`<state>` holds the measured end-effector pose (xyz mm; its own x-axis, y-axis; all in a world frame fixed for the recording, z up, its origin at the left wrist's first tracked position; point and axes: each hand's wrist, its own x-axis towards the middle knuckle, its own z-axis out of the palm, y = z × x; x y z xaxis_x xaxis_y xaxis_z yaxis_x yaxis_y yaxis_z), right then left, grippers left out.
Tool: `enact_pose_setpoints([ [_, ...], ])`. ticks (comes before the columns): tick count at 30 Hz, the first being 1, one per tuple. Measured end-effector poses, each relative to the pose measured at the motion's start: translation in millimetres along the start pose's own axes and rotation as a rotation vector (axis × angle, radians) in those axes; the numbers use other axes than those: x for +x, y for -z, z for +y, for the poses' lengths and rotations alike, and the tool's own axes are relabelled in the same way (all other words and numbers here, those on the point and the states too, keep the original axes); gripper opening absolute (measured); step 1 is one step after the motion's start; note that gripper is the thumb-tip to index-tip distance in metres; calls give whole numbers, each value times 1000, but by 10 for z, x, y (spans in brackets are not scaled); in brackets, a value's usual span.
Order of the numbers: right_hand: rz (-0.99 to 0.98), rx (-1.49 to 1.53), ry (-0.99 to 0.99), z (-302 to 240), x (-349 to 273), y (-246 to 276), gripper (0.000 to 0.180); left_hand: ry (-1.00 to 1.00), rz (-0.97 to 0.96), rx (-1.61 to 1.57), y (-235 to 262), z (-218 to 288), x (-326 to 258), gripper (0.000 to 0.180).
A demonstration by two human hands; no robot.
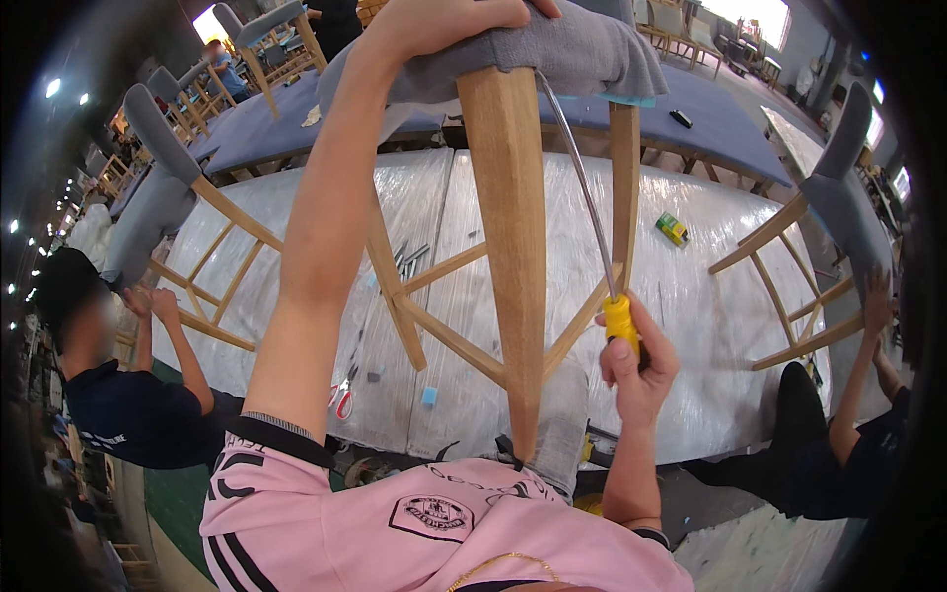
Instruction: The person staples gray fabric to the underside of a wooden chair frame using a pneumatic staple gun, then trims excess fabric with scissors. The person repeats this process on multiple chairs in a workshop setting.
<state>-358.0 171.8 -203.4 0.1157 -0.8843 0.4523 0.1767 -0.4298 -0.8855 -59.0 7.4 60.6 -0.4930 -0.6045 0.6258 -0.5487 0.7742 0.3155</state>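
A wooden chair (503, 197) with grey upholstery (552, 54) stands tilted before me, a thick tapered leg nearest me. My left hand (444, 22) is closed over the grey upholstered part at the top, its fingers partly cut off by the picture's edge. In my right hand (639, 363) is a long screwdriver (619, 321) with a yellow handle, the fingers wrapped round it. Its thin metal shaft slants up to the edge of the grey fabric beside the leg's top. The tip is too small to make out there.
Plastic film covers the worktable (681, 365). On it lie red-handled scissors (341, 397), a small blue block (429, 396), a green-and-yellow packet (673, 229) and loose metal pieces (412, 259). Co-workers handle grey chairs at left (128, 395) and right (858, 434). Beyond stands a blue-topped bench (710, 118).
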Motion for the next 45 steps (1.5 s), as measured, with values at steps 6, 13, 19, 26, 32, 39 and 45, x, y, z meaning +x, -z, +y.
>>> enact_pose_setpoints([
  [6,-14,-205,28,-191,138,200,46,-40,-9,21,-81,155,5,38],
  [13,-19,-216,77,-188,82,298,47,-27,-21,-40,-165,290,-19,38],
  [19,-20,-297,143,-221,144,343,45,-68,-25,-24,-120,210,34,37],
  [26,-33,-510,307,-328,268,385,45,-45,-28,-23,-147,217,50,37],
  [32,3,-542,389,-197,260,152,50,-58,-13,34,-153,209,27,34],
  [39,142,-311,391,320,233,-311,45,32,-67,58,-200,369,84,34],
  [45,169,-314,330,338,152,-277,46,-129,-8,-8,-332,159,142,36],
])
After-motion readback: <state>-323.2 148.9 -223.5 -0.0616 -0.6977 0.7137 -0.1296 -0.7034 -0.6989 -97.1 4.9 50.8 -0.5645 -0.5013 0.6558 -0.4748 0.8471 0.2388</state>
